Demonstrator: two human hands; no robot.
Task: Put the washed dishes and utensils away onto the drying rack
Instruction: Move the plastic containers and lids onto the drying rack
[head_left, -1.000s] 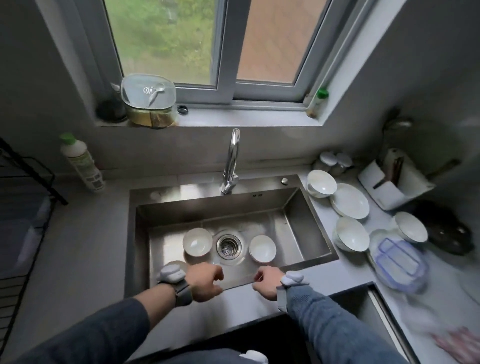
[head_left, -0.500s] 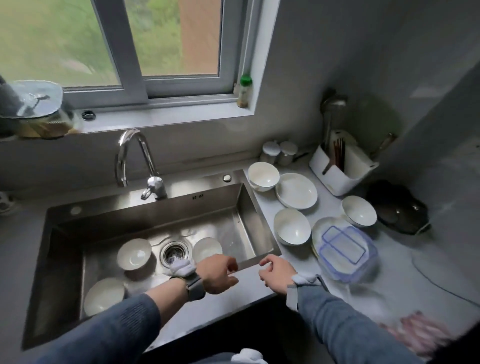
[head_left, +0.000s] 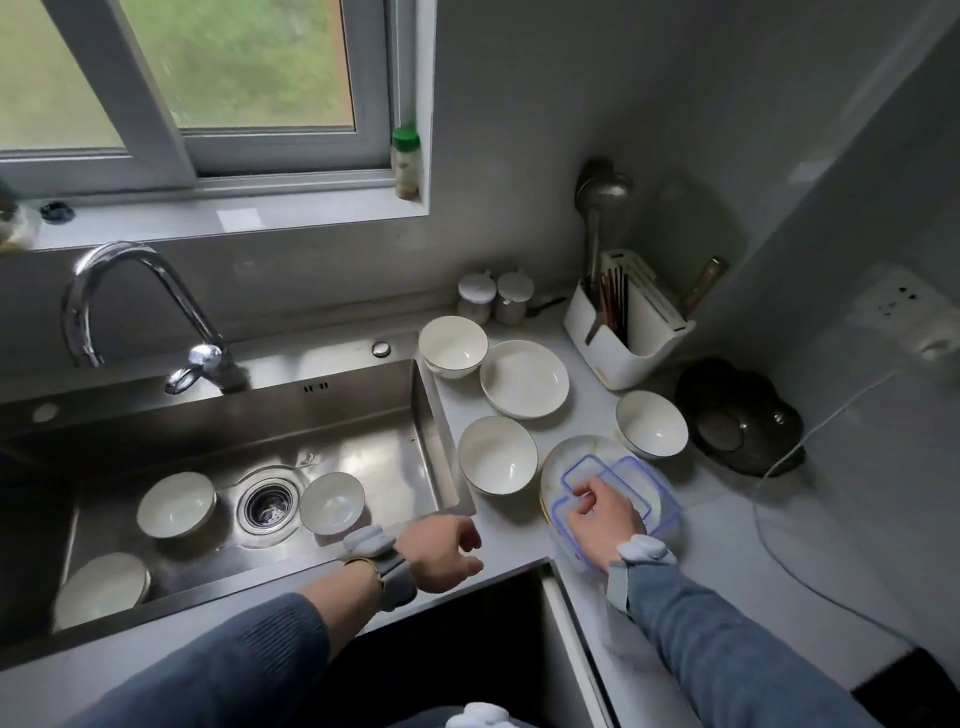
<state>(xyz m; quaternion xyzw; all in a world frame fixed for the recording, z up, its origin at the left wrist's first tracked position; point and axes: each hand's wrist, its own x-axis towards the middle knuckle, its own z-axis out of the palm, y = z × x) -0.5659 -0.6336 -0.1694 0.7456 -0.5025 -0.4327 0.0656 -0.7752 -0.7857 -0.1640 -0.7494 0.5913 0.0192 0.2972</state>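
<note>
My right hand (head_left: 597, 514) rests on a clear lid with a blue rim (head_left: 641, 480), its fingers curled at the lid's left edge. The lid lies on a white plate (head_left: 582, 451) on the counter. Around it stand white bowls (head_left: 497, 454) (head_left: 651, 423) (head_left: 452, 345) and another plate (head_left: 524, 379). My left hand (head_left: 441, 551) hovers over the sink's front right corner, loosely curled and holding nothing. Three bowls (head_left: 176, 504) (head_left: 331, 503) (head_left: 101, 584) sit in the steel sink (head_left: 436, 410). The drying rack is out of view.
A white utensil holder (head_left: 639, 343) with chopsticks and a ladle stands in the corner, two lidded jars (head_left: 493, 296) beside it. A black pot lid (head_left: 737, 415) lies at the right with a white cable (head_left: 810, 436) across it. The faucet (head_left: 130, 312) arches over the sink's back left.
The view has swung right, away from the sink. My right hand reached from the counter's front edge onto the clear lid. My left hand followed to the right along the sink's front edge.
</note>
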